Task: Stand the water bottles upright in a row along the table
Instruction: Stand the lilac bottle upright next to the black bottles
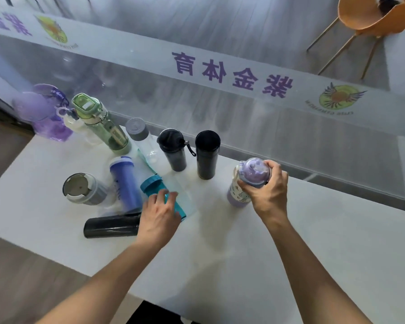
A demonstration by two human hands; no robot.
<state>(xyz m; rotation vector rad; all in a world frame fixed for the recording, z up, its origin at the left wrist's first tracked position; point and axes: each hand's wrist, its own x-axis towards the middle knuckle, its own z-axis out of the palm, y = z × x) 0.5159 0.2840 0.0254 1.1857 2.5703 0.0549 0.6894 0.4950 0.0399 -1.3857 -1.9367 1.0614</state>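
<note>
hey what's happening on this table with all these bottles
A person is sorting water bottles on a white table. Their right hand grips the lid of an upright lilac bottle. Their left hand reaches onto a teal-capped bottle. Two black bottles already stand side by side near the far edge. A black flask lies on its side nearby.

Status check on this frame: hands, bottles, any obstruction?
Right hand grips lilac domed-lid bottle, upright. Left hand open, reaching teal-capped clear bottle. Black cylindrical flask lying flat beside left wrist.
</note>
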